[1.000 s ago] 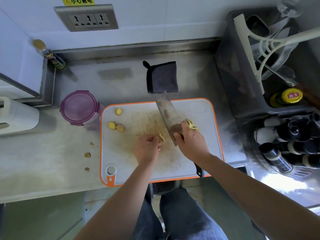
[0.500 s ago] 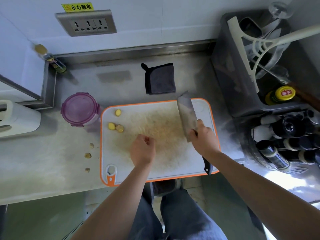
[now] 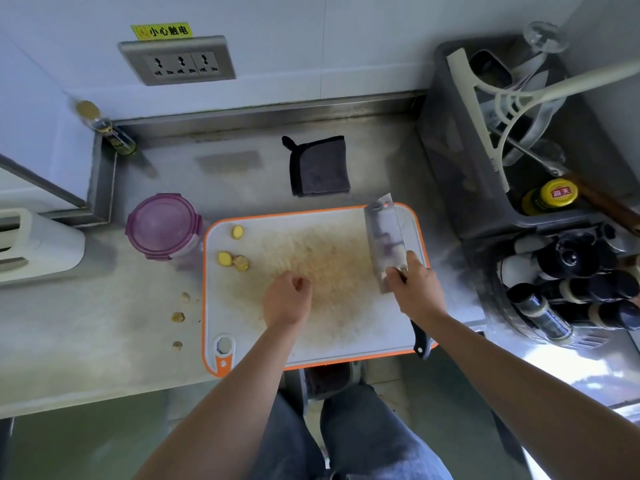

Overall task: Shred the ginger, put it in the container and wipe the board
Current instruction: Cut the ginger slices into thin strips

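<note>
The white cutting board (image 3: 239, 317) with an orange rim lies on the steel counter, stained yellow-brown in the middle. Three ginger slices (image 3: 232, 255) sit near its left edge. My left hand (image 3: 287, 301) hovers over the board's centre with its fingers curled into a fist; the ginger shreds it picked up are hidden inside. My right hand (image 3: 415, 291) grips the cleaver (image 3: 384, 237) where blade meets handle, holding the blade flat-side up over the board's right part. The purple-lidded container (image 3: 162, 223) stands closed just left of the board. A dark grey cloth (image 3: 320, 166) lies folded behind the board.
Small ginger scraps (image 3: 177, 317) lie on the counter left of the board. A grey bin (image 3: 460, 161) of utensils and a rack of dark bottles (image 3: 571, 289) crowd the right side. A small bottle (image 3: 110, 133) stands in the back left corner; a white appliance (image 3: 34, 244) sits at far left.
My right hand lifted the cleaver from the board's middle and carried it to the right. My left hand closed over the shreds it was pinching; no loose shreds show on the board now.
</note>
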The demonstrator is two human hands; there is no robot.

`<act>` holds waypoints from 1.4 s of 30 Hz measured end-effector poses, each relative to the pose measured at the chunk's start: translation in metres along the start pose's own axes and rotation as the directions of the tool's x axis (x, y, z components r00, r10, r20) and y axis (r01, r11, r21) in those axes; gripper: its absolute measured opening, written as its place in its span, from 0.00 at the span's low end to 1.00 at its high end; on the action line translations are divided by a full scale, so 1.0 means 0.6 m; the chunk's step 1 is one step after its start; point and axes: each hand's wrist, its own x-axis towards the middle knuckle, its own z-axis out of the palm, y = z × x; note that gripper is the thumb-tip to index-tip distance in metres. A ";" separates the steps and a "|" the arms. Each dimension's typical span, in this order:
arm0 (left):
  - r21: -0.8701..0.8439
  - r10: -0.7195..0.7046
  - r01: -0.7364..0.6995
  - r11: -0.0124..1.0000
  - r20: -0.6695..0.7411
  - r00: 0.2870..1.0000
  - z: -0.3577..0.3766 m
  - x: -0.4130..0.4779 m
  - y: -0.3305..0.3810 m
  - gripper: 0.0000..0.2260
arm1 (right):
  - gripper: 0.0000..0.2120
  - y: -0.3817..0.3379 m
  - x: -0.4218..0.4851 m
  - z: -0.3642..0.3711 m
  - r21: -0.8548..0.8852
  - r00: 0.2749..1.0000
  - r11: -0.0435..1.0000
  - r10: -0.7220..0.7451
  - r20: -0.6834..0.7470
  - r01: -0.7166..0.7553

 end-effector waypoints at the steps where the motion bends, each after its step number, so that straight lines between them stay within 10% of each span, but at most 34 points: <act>1: -0.004 -0.002 0.002 1.000 0.012 1.000 -0.001 0.001 0.001 0.09 | 0.06 -0.004 -0.001 -0.003 0.056 1.000 0.998 0.001 0.019 -0.002; 6: 0.008 0.176 -0.177 0.984 0.038 0.984 -0.004 -0.009 0.020 0.08 | 0.08 -0.031 0.003 -0.011 0.286 0.995 0.958 0.006 0.095 -0.033; 11: 0.002 0.499 -0.504 0.863 0.148 0.854 0.028 -0.018 0.062 0.16 | 0.05 -0.026 -0.001 -0.021 0.152 1.000 0.988 -0.001 -0.009 0.002; 16: -0.451 0.289 -0.145 0.881 0.269 0.919 0.044 -0.042 0.143 0.24 | 0.16 -0.027 -0.028 -0.018 -0.306 0.955 0.920 -0.284 -0.088 0.246; 21: -0.282 0.034 -0.020 0.959 0.045 0.998 0.049 -0.025 0.151 0.12 | 0.20 -0.017 -0.043 -0.013 -0.297 0.849 0.809 -0.528 0.016 0.508; 26: -0.386 -0.044 0.056 0.921 0.038 0.998 0.037 -0.020 0.138 0.15 | 0.25 0.018 -0.019 -0.019 0.016 0.880 0.880 -0.474 -0.005 0.474; 30: -0.467 -0.139 0.168 0.868 0.097 0.986 0.039 -0.016 0.133 0.12 | 0.25 0.011 -0.010 0.002 0.026 0.862 0.875 -0.480 0.164 0.483; 42: -0.566 -0.175 0.190 0.802 0.081 0.981 0.023 -0.012 0.115 0.12 | 0.30 0.006 0.005 0.011 -0.015 0.924 0.927 -0.372 0.091 0.375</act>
